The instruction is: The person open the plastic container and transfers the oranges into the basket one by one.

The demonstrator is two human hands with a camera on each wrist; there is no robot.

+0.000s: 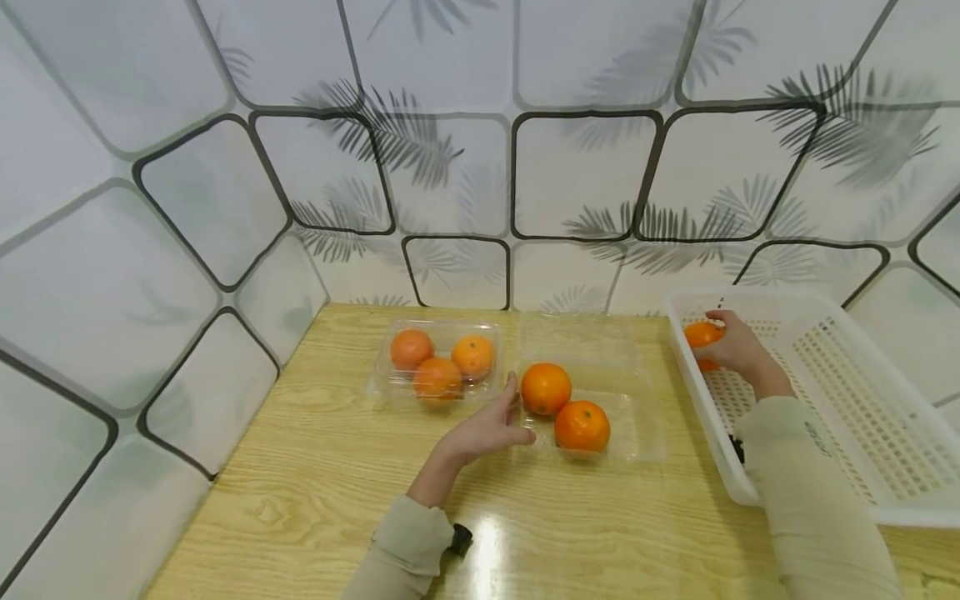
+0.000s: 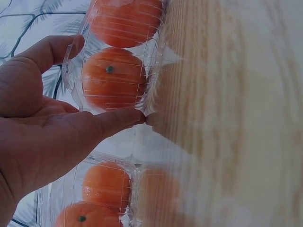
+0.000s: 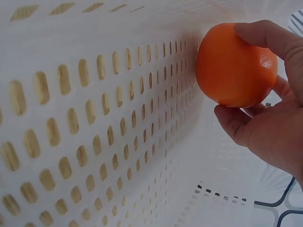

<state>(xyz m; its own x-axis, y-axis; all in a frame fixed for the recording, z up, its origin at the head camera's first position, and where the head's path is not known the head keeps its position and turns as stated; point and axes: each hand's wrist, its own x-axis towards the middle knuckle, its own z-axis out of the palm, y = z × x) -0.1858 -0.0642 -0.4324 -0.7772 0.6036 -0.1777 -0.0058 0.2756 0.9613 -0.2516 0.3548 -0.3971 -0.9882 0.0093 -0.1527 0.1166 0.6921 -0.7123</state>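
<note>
My right hand (image 1: 738, 343) reaches into a white plastic basket (image 1: 885, 333) and grips an orange (image 3: 232, 66), thumb on one side and fingers on the other. That orange is near the basket's left wall. With fingers and thumb spread, my left hand (image 1: 483, 429) touches the left side of an open clear plastic box (image 1: 618, 417). Inside this box sit two oranges, the rear one (image 1: 546, 388) and the front one (image 1: 582, 427), side by side. In the left wrist view, the thumb rests at the box's rim and a straight finger lies along its wall.
Left of the open box stands another clear box (image 1: 382, 375) with three oranges inside. The open box's lid (image 1: 577, 337) lies folded back toward the patterned wall (image 1: 457, 200). Everything stands on a wooden table (image 1: 300, 500); the basket's raised rim borders its right side.
</note>
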